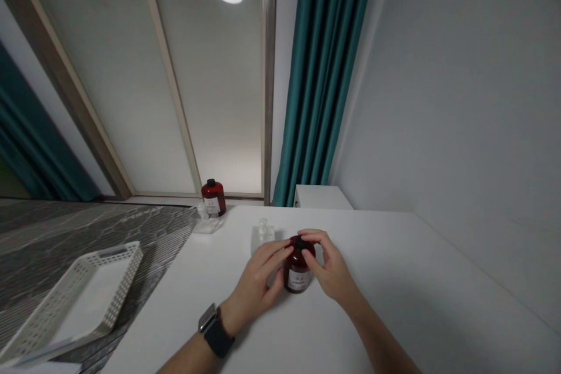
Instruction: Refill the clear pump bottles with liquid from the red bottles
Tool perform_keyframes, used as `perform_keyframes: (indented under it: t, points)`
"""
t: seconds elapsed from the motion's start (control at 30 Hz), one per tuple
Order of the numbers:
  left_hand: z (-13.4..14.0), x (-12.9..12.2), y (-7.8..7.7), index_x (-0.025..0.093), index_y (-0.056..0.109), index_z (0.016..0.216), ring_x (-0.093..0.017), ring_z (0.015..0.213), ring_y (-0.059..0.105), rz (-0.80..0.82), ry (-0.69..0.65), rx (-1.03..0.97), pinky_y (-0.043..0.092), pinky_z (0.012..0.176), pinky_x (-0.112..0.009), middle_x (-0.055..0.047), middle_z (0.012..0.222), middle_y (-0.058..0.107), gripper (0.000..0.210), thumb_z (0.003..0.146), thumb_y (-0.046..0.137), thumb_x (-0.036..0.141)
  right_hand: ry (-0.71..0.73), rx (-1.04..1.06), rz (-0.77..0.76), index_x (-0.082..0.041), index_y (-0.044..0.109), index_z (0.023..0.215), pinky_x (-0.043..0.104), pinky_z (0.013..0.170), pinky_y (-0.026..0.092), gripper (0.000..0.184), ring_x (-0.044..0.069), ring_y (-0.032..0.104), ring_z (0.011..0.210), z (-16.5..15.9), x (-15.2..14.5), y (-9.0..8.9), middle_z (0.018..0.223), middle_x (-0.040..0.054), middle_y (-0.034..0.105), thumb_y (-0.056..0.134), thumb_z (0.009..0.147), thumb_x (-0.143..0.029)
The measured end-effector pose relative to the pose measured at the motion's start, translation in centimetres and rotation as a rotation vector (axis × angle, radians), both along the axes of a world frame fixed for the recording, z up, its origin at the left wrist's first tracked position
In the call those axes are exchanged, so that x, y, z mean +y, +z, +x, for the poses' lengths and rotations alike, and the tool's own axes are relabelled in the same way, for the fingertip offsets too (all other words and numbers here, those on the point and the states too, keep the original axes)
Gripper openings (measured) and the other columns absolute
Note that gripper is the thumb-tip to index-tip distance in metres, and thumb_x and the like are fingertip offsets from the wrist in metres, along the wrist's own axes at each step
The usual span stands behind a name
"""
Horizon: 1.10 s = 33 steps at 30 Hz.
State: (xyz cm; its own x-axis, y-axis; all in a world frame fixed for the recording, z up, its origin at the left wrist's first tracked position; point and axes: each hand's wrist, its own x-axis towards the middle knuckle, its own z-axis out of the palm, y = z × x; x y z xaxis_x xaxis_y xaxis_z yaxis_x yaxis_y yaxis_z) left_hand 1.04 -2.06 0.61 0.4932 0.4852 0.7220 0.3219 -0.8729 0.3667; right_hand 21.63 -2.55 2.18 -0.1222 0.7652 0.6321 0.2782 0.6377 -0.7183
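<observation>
A dark red bottle (299, 272) with a white label and a black cap (300, 242) stands upright on the white table, between my hands. My left hand (260, 277), with a dark-banded watch on its wrist, holds the bottle from the left, fingertips at its shoulder and thumb low on its side. From the right, my right hand (329, 266) grips about the black cap, fingers curled over the top and thumb at the neck. Just behind my left hand is a clear glass bottle (262, 235), partly covered by it.
At the table's (372, 315) far left corner stands another red bottle (213, 201), with a clear bottle (205, 219) lying beside it. A white perforated basket (125, 272) is left of the table. Behind are a white cabinet (323, 196) and teal curtain (326, 82).
</observation>
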Motion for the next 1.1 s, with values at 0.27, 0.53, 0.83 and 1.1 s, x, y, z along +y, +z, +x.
perform_keyframes:
  t: [0.27, 0.53, 0.83, 1.1]
  points:
    - [-0.05, -0.12, 0.13, 0.022, 0.045, 0.143, -0.025, 0.13, 0.05, -0.01, -0.005, -0.001, 0.047, 0.106, -0.047, -0.013, 0.141, 0.054, 0.056, 0.091, 0.045, 0.003, -0.035, 0.022, 0.031, -0.025, 0.059, 0.101, 0.035, 0.087, 0.047, 0.019, 0.02, 0.059, 0.098, -0.15, -0.05, -0.03, 0.101, 0.0037, 0.057, 0.055, 0.088, -0.012]
    - [-0.08, -0.07, 0.05, 0.023, 0.045, 0.143, -0.026, 0.13, 0.051, -0.013, 0.002, 0.007, 0.047, 0.106, -0.048, -0.013, 0.141, 0.054, 0.056, 0.091, 0.045, 0.004, -0.035, 0.035, 0.012, -0.025, 0.057, 0.102, 0.036, 0.087, 0.048, 0.02, 0.021, 0.059, 0.097, -0.18, -0.02, -0.26, 0.102, 0.0045, 0.059, 0.055, 0.088, -0.012]
    - [-0.05, -0.15, 0.12, 0.023, 0.045, 0.143, -0.025, 0.13, 0.051, -0.015, 0.008, 0.008, 0.048, 0.106, -0.047, -0.013, 0.141, 0.054, 0.056, 0.091, 0.046, 0.004, -0.027, -0.003, -0.026, -0.027, 0.058, 0.116, 0.038, 0.094, 0.046, 0.03, 0.022, 0.058, 0.107, -0.16, -0.05, -0.33, 0.113, 0.0056, 0.061, 0.053, 0.09, -0.012]
    - [-0.08, -0.18, 0.03, 0.023, 0.044, 0.143, -0.026, 0.129, 0.05, -0.016, 0.012, 0.013, 0.048, 0.105, -0.049, -0.013, 0.142, 0.053, 0.055, 0.091, 0.046, 0.005, -0.013, -0.002, 0.017, -0.028, 0.06, 0.114, 0.038, 0.097, 0.045, 0.027, 0.022, 0.056, 0.111, -0.17, -0.07, -0.22, 0.114, 0.0059, 0.059, 0.053, 0.092, -0.014]
